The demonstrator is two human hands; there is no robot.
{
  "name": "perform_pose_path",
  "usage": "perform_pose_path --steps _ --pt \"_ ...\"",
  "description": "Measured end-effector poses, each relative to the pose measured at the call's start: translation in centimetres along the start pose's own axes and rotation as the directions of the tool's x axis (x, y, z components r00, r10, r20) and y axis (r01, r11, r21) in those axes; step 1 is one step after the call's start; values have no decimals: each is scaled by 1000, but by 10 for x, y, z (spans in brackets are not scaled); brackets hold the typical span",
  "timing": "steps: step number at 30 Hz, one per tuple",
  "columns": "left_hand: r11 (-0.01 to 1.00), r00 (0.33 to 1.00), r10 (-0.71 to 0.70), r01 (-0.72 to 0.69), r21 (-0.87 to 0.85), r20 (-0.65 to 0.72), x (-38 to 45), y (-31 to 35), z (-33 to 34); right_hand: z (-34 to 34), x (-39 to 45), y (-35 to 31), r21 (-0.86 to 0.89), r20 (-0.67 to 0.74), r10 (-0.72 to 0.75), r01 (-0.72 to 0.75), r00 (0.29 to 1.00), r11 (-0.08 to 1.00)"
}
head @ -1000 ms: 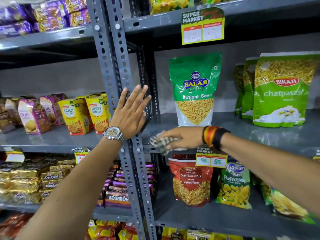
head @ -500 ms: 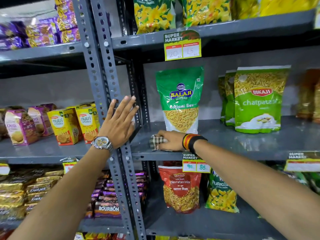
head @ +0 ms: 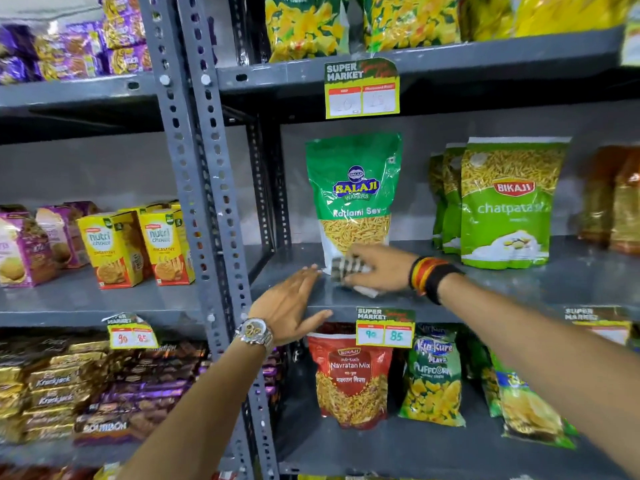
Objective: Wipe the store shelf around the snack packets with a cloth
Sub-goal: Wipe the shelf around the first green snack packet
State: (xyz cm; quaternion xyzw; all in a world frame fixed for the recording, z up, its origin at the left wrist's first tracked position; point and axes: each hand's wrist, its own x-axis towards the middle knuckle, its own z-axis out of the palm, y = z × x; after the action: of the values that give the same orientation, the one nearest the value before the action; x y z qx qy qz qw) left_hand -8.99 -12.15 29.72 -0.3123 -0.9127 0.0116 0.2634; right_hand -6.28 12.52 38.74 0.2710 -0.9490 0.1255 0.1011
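Hands first: our left hand is flat & open, holding nothing, by the front edge of the grey shelf. Our right hand is closed round the checked cloth, pressing it on the shelf, right in front of the green Balaji packet. Bikaji packets stand further right.

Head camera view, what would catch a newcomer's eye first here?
Probably the tall green snack packet standing alone mid-shelf, and the right hand pressing a checked cloth on the shelf at its foot. The left hand, wearing a watch, hovers open at the shelf's front edge. Yellow price tags and bright packets fill the racks around them.
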Motion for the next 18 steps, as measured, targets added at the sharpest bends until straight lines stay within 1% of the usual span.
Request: perform_pose_path --steps 2,4,7,9,10,13,15,17,18 --pt "999 999 -32 32 37 -6 3 -4 6 24 3 2 45 9 41 -41 999 998" --pt "995 999 -38 41 89 -33 4 -7 11 34 -7 8 124 -4 64 -63 998 990" --pt "993 998 -18 25 113 -63 3 -6 12 17 -34 19 165 100 68 -84 993 983" --pt "992 997 -3 13 127 -79 2 -4 12 -7 -53 29 208 122 97 -121 988 971" --pt "991 997 -2 12 135 -78 2 -4 11 -17 -58 33 244 92 115 -135 989 960" --pt "994 999 -28 32 108 -34 1 0 6 -27 -51 44 296 -75 216 -185 974 937" --pt "995 999 -52 53 81 -11 -1 2 4 -10 -45 42 285 -75 239 -209 968 935" --pt "995 998 -69 69 69 -3 -2 3 3 11 -51 40 265 -30 217 -201 976 943" --pt "995 997 -75 75 68 -2 -3 4 3 14 -60 36 291 -10 200 -188 980 938"
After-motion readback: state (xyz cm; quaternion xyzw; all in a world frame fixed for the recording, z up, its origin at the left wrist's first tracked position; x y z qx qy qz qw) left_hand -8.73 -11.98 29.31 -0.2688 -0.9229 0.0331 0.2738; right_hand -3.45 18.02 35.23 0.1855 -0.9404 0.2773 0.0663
